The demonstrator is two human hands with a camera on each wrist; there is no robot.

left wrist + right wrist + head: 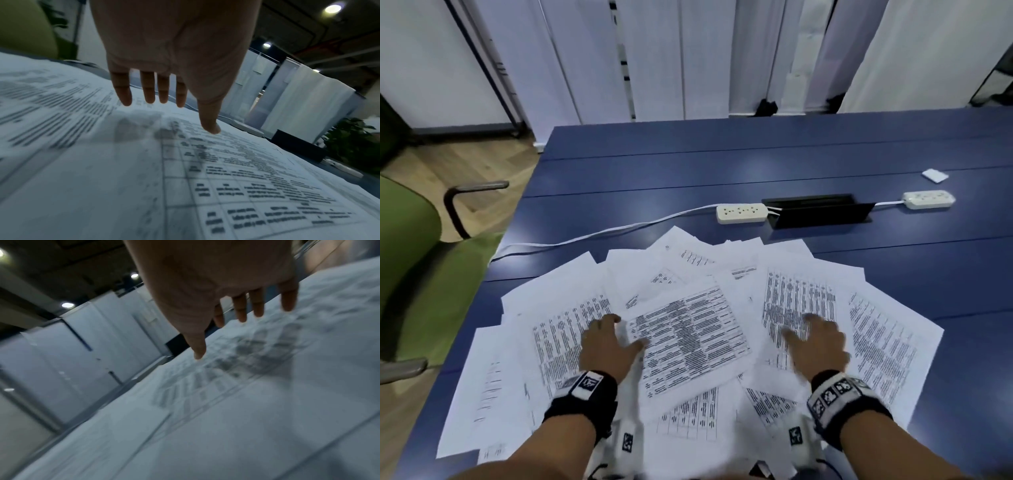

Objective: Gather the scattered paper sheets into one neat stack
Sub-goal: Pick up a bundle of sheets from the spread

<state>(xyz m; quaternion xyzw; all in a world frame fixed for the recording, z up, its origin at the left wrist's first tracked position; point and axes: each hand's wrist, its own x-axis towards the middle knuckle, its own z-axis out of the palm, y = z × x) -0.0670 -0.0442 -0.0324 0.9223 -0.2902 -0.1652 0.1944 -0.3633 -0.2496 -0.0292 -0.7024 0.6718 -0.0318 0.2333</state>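
Note:
Several printed paper sheets (688, 329) lie fanned and overlapping on the near part of the blue table (722, 164). My left hand (607, 342) hovers palm-down over the left-centre sheets, fingers straight and spread; in the left wrist view the left hand (164, 100) holds nothing, its thumb tip close to the printed sheet (226, 178). My right hand (815, 339) hangs the same way over the right sheets. The right wrist view shows the right hand (246, 316) open above blurred paper (246, 402), casting a shadow on it.
Two white power strips (741, 213) (928, 199) with cables flank a black cable hatch (822, 212) beyond the papers. A small white card (935, 175) lies far right. A green chair (417, 260) stands left of the table edge. White partitions line the back.

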